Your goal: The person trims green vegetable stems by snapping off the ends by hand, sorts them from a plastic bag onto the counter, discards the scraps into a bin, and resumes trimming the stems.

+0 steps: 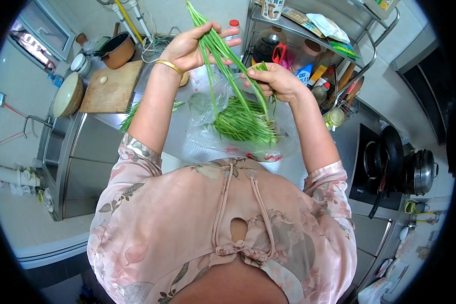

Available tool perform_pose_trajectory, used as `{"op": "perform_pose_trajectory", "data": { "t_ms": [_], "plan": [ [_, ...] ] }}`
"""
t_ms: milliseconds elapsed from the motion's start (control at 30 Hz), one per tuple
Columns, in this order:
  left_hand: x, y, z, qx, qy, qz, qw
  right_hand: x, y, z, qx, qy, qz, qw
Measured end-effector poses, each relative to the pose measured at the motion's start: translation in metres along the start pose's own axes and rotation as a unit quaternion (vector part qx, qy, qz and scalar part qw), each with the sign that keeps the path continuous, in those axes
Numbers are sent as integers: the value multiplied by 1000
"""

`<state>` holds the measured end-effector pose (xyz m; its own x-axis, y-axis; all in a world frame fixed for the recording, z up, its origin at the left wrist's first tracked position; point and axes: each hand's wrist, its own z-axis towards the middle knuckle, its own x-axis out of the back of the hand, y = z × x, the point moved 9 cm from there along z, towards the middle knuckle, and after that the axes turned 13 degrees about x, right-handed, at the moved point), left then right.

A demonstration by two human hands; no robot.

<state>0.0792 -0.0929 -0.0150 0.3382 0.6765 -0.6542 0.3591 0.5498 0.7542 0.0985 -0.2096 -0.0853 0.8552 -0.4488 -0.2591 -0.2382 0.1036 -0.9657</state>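
Note:
A bundle of long green stalks (225,55) hangs between my two hands. My left hand (190,46), with a gold bangle at the wrist, holds the stalks between thumb and palm, its fingers stretched to the right. Lower and to the right, my right hand (276,81) is closed round part of the same greens, thumb against fingers. Below both hands, a pile of cut green stalks (243,121) lies on a clear plastic bag (200,137) on the counter. A few more green stalks (131,115) lie partly behind my left forearm.
At left are a wooden cutting board (111,88) with a small round pale item, an orange pot (117,49) and a large bowl (69,95). A metal rack (309,38) with jars and packets stands behind my right hand. Black pans (387,152) sit at far right.

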Motion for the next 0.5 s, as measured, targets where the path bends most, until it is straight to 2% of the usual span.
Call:
{"op": "perform_pose_trajectory", "data": {
  "t_ms": [233,333,433,500],
  "plan": [
    [2,-6,-1,13,-10,-19,1000,11,-5,-11,7,-6,-82,997],
    [3,-4,-3,13,-22,-32,999,14,-15,-20,7,29,-160,987],
    [9,-2,-4,9,-12,-33,999,26,-25,-26,49,96,-203,973],
    [11,-2,-4,9,-1,-39,999,22,-34,-30,69,106,-234,964]
  ]
}}
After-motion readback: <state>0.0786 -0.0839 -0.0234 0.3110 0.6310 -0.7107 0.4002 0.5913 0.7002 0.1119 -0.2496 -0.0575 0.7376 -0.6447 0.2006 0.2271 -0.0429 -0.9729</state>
